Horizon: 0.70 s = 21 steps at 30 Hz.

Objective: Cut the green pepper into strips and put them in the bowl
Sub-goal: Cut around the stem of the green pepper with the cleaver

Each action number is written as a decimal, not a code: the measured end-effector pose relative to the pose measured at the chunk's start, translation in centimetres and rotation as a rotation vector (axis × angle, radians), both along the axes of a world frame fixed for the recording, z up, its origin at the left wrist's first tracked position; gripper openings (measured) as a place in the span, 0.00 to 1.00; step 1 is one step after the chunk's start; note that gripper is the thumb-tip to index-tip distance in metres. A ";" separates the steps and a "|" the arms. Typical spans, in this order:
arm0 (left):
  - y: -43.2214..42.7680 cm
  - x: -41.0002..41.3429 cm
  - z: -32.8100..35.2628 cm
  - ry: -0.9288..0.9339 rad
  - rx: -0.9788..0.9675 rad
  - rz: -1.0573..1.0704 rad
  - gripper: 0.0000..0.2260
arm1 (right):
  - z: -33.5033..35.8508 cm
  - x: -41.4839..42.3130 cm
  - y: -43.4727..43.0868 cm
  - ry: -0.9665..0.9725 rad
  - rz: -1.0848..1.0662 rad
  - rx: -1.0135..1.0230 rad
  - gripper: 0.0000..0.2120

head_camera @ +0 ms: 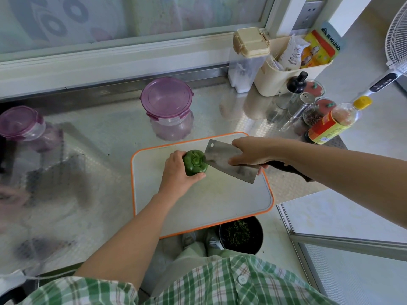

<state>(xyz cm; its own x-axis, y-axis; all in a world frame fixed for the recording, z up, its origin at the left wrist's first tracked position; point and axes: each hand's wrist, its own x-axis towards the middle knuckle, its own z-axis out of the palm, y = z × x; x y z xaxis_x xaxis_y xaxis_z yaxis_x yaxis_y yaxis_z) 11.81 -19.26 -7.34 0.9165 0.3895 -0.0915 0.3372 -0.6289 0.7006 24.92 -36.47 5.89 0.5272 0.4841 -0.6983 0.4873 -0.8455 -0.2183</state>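
On the cutting board (198,203), left hand (178,170) gripping whole green pepper (195,162), right hand (253,151) at 3 o'clock clasping cleaver (226,160), blade touching pepper.

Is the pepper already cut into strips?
No, the pepper sits whole on the board, held by the left hand.

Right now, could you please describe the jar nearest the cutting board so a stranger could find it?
Start at the orange-rimmed cutting board on the metal counter. Just behind it stands a clear jar with a purple lid. Its twin sits far left.
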 end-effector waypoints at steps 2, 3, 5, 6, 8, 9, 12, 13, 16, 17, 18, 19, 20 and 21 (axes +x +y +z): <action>-0.1 -0.1 0.1 0.012 0.016 -0.036 0.35 | 0.0 -0.2 0.0 0.021 -0.013 0.005 0.13; 0.0 -0.1 0.1 0.025 0.027 -0.065 0.35 | 0.0 -0.2 -0.1 0.033 -0.017 0.004 0.13; 0.2 -0.1 0.2 0.049 0.032 -0.101 0.36 | 0.0 -0.3 -0.1 0.048 -0.022 -0.002 0.13; 0.3 -0.2 0.2 0.051 0.033 -0.103 0.36 | 0.0 -0.3 -0.1 0.047 -0.025 0.000 0.14; 0.1 -0.2 0.4 0.046 0.042 -0.090 0.35 | -0.1 -0.5 0.1 0.032 -0.029 0.007 0.13; -0.1 -0.1 0.4 0.045 0.055 -0.087 0.34 | -0.2 -0.7 0.1 0.024 -0.037 0.010 0.13; -0.7 -0.1 0.4 0.037 0.120 -0.101 0.34 | -0.5 -1.3 -0.4 0.058 -0.099 0.007 0.13; -0.9 -0.2 0.4 0.035 0.134 -0.104 0.34 | -0.6 -1.5 -0.7 0.087 -0.130 0.007 0.13; -1.0 -0.3 0.2 0.038 0.149 -0.093 0.35 | -1.0 -1.9 -1.0 0.135 -0.165 0.011 0.14; -1.0 -0.3 0.2 0.037 0.150 -0.093 0.35 | -1.0 -1.9 -0.9 0.137 -0.165 0.016 0.14; -1.0 -0.4 0.2 0.035 0.151 -0.098 0.35 | -1.0 -1.8 -0.9 0.139 -0.172 0.020 0.14; -1.0 -0.4 0.2 0.037 0.148 -0.104 0.35 | -0.9 -1.6 -0.9 0.145 -0.181 0.020 0.15; -0.8 -0.4 0.2 0.041 0.142 -0.112 0.36 | -0.8 -1.4 -1.0 0.152 -0.182 0.015 0.15; -0.6 -0.4 0.3 0.047 0.132 -0.128 0.36 | -0.6 -1.2 -1.1 0.158 -0.174 0.007 0.15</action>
<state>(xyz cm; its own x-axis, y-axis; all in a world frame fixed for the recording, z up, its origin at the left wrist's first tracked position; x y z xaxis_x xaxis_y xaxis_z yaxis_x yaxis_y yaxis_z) 11.36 -19.89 -7.06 0.9553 0.2811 -0.0915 0.2789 -0.7543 0.5943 23.74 -37.53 5.30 0.4875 0.4008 -0.7757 0.2934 -0.9119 -0.2868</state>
